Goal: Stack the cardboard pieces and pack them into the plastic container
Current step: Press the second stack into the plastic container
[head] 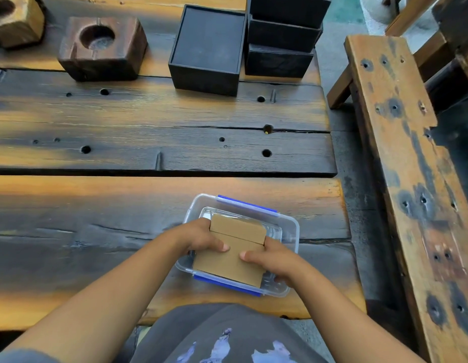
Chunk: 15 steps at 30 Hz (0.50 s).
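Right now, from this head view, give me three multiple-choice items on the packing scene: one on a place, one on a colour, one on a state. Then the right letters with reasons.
1. Where is the cardboard stack?
A. On the bench
B. Held over the open plastic container
C. Beside the black boxes

2. What colour are the container's clips?
A. Blue
B. Red
C. Green

3. How are the hands placed?
A. Both lie flat on the table
B. Only one touches the stack
C. The left hand and the right hand grip the stack from its two sides

Answers:
1 B: the stack sits within the container's outline, near the table's front edge.
2 A: blue clips show along its far and near rims.
3 C: fingers wrap each side and both thumbs press on the top piece.
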Available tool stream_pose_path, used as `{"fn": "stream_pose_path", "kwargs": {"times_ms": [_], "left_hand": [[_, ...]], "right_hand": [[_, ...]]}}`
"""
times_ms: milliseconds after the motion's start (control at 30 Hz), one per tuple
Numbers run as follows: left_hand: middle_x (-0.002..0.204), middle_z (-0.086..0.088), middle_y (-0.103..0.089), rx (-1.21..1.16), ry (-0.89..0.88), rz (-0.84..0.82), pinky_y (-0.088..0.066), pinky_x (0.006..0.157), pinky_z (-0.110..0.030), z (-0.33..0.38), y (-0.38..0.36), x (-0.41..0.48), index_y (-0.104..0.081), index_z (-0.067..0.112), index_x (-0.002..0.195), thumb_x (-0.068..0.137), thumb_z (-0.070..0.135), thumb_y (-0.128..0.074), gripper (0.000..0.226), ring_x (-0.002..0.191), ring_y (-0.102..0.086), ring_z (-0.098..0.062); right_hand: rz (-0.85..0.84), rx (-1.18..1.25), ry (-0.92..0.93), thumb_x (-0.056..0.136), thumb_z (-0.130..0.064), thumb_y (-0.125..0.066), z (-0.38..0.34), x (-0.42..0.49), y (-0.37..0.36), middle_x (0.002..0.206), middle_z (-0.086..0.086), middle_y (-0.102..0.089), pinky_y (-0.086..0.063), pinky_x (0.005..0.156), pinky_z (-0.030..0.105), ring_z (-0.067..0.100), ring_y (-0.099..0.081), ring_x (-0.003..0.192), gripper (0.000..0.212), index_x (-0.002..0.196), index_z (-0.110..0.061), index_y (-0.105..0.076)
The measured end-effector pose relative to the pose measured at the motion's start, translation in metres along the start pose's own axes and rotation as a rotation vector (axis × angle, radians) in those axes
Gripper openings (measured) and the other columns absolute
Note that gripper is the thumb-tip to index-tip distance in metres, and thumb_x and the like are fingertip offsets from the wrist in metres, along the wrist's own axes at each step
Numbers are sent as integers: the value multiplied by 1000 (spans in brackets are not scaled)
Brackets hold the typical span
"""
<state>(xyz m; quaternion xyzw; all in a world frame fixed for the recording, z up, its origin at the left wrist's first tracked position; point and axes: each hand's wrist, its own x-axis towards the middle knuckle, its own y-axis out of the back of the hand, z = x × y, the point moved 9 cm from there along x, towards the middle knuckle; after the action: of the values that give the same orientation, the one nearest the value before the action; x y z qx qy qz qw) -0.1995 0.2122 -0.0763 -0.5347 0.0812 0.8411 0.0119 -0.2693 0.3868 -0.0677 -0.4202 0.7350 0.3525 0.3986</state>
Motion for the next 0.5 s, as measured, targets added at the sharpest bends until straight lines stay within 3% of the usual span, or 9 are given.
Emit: {"fn": "stream_pose_path", "kwargs": {"times_ms": [67,100,200,300,400,500], "left_hand": [[118,-4,-67,-15,-2,18,-56,90,-36,-2,0,0,-57,15,124,72,27,-84,61,104,-66,-23],[120,-6,-66,-21,-6,25,-53,95,-39,-2,1,1,-57,14,125,71,28,-84,62,108,-65,-25],[117,-4,-69,-65,-25,39,-54,89,-35,-2,3,2,-58,16,123,72,29,-83,58,106,-66,-24],[113,-6,-71,-144,-22,64,-52,98,-46,2,10,4,-59,15,118,73,26,-83,53,105,-68,-27],[106,-7,-72,-158,-49,82,-55,88,-41,13,22,7,-63,15,111,74,24,-82,42,98,-69,-27],[95,-1,-70,-96,-52,84,-45,60,-27,21,33,9,-62,17,112,75,30,-81,43,80,-65,-18]], "right_hand": [[-4,76,40,78,-35,-77,2,1,-1,135,7,-55,-51,100,40,23,-60,116,59,131,-27,-54],[-15,89,47,78,-34,-78,1,2,0,132,6,-60,-51,101,41,22,-63,113,56,129,-26,-55],[-34,72,59,77,-37,-79,-6,8,13,124,2,-68,-52,100,43,22,-67,109,55,127,-22,-61],[-26,-23,75,77,-41,-78,-28,19,28,121,3,-70,-52,100,44,23,-68,107,53,124,-21,-64],[1,-164,89,76,-47,-77,-56,31,40,117,0,-69,-54,93,36,20,-68,103,54,121,-20,-64],[-5,-331,106,78,-52,-73,-78,38,47,104,-6,-65,-47,66,22,7,-62,85,48,116,-24,-62]]}}
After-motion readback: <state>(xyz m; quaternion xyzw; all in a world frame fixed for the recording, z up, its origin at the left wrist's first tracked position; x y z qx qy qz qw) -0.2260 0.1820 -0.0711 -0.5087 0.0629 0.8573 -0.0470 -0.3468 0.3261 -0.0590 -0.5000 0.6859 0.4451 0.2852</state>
